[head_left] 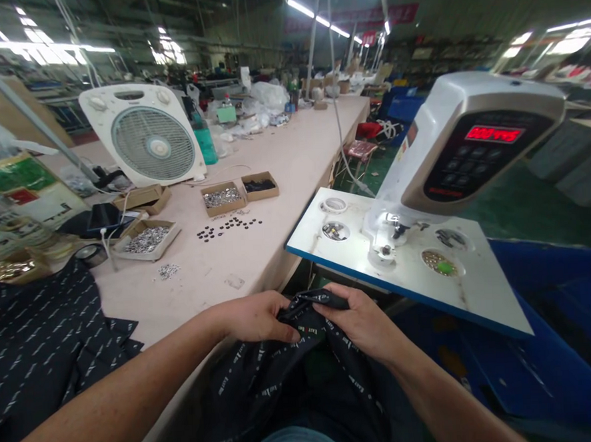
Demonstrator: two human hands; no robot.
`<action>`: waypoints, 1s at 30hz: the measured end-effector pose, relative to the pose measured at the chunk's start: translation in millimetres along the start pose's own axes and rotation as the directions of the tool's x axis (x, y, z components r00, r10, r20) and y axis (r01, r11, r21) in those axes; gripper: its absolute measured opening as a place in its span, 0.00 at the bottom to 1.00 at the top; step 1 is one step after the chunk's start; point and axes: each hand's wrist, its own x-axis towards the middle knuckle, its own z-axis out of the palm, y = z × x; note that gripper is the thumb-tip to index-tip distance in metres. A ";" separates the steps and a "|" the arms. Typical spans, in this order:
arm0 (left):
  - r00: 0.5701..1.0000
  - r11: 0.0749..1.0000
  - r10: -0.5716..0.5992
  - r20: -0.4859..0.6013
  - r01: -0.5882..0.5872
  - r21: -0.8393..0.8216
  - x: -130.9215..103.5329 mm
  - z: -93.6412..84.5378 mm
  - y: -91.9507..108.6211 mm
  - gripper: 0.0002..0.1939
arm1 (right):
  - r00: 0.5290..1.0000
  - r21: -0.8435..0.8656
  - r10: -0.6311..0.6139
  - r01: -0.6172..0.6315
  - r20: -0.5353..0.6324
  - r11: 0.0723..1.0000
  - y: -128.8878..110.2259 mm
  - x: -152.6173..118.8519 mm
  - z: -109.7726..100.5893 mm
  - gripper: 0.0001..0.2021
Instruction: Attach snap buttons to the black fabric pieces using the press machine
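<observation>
Both hands hold a dark garment (pixel 265 383) with small white printed lettering, bunched up over the lap. My left hand (pixel 261 318) pinches its upper edge, thumb on top of the cloth. Close by on the right, my right hand (pixel 356 316) grips a folded part of the same edge between thumb and fingers. The garment hangs down in loops below both hands. Just beyond my right hand stands a white snap-press machine (pixel 451 151) with a red lit display, on a white board (pixel 420 300) with round cups of small metal parts.
On the pink table (pixel 281 155) are a white fan (pixel 152 133), boxes of metal fasteners (pixel 149 242), (pixel 222 197) scattered black buttons (pixel 230 227) and dark patterned cloth (pixel 42 343) at the left. Blue material (pixel 545 366) lies below the board.
</observation>
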 end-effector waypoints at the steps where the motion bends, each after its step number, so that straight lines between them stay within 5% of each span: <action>1: 1.000 0.999 -0.013 0.001 0.013 -0.034 -0.2 0.8 -1.4 0.06 | 1.000 -0.004 -0.007 0.007 -0.007 1.000 -0.4 0.4 0.7 0.06; 7: 0.989 0.972 -0.148 -0.020 0.142 -0.187 1.9 3.7 -17.2 0.14 | 0.998 -0.071 -0.018 0.014 -0.062 0.997 -3.7 6.4 5.4 0.04; 13: 0.996 0.984 -0.011 -0.084 -0.004 -0.177 12.5 3.4 -34.6 0.08 | 0.999 -0.113 0.022 -0.026 -0.036 0.993 1.8 20.5 9.4 0.04; 17: 0.987 0.965 0.023 -0.161 -0.064 -0.254 25.8 11.2 -52.1 0.06 | 0.993 -0.178 0.065 -0.048 0.095 0.983 -2.9 33.7 -7.2 0.07; 20: 0.973 0.957 0.055 -0.226 -0.116 -0.266 39.2 23.5 -73.2 0.06 | 0.971 -0.207 0.051 -0.001 0.233 0.978 -18.4 50.5 -24.3 0.22; 24: 0.961 0.980 0.059 -0.270 -0.108 -0.169 58.5 35.1 -97.3 0.08 | 0.979 -0.215 -0.036 0.080 0.200 0.973 -34.4 104.7 -24.4 0.18; 30: 0.965 0.993 0.081 -0.248 -0.056 0.108 76.6 17.4 -107.6 0.09 | 0.984 -0.553 -0.174 0.123 -0.040 0.824 -14.1 238.3 18.7 0.09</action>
